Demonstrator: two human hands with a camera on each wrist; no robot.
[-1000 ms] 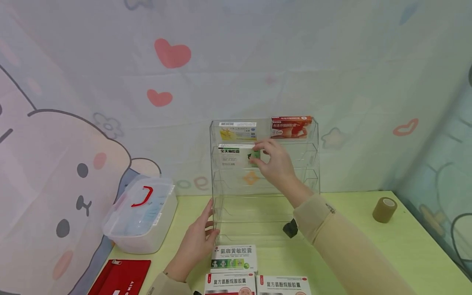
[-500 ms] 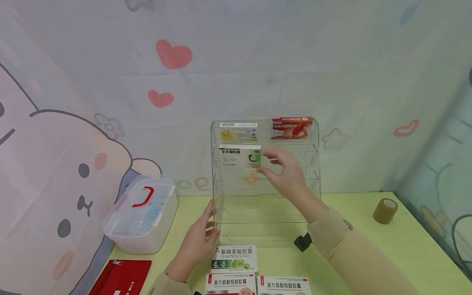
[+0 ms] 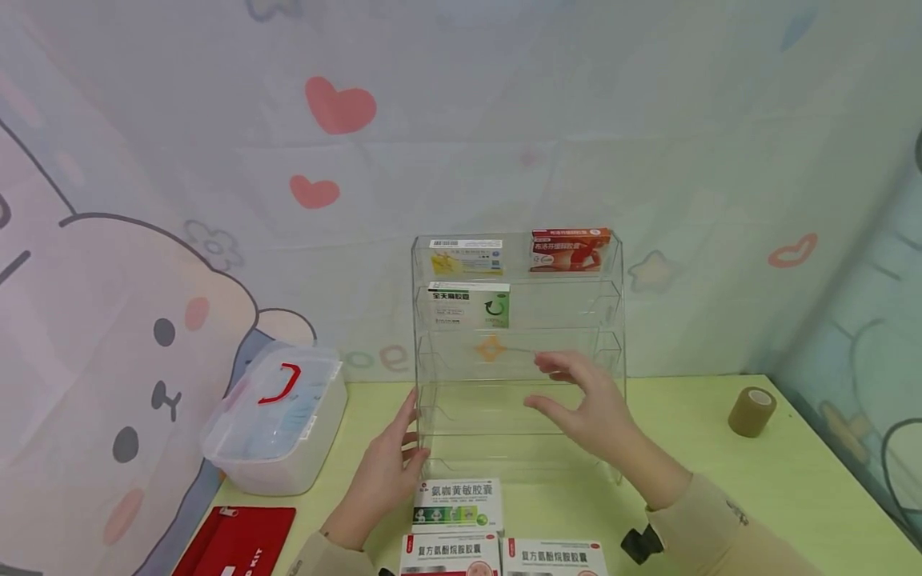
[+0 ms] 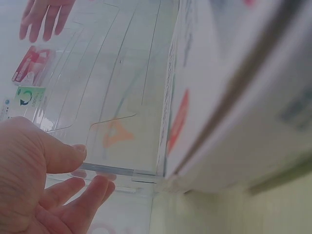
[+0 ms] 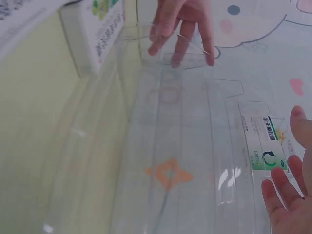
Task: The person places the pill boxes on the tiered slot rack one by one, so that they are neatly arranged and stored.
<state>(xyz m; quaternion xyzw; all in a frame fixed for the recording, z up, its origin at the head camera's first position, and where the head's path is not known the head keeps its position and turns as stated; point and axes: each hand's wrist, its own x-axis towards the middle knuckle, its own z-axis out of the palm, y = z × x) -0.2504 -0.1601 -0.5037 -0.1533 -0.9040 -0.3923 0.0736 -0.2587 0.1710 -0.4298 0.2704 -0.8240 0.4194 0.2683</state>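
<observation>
My left hand [image 3: 386,468] holds the left side of a clear tiered acrylic rack [image 3: 515,396]. In the left wrist view its thumb [image 4: 66,153] lies on one side of the panel and its fingers on the other. Apart from the rack's lower right tiers, my right hand [image 3: 594,408] has thumb and fingers spread with nothing between them. A white-and-green medicine box [image 3: 468,306] stands at the left of the second tier. On the top tier are a yellow-and-white box [image 3: 467,258] at left and a red medicine box [image 3: 571,250] at right.
In front of the rack lie a white-and-green medicine box [image 3: 457,506] and two red-and-white medicine boxes [image 3: 450,554]. A lidded clear plastic case [image 3: 277,416] and a red pouch [image 3: 236,540] are at left. A brown tape roll [image 3: 752,411] stands at right.
My right hand has let go of the white-and-green box on the second tier and moved down and to the right. The left hand stays on the rack's side.
</observation>
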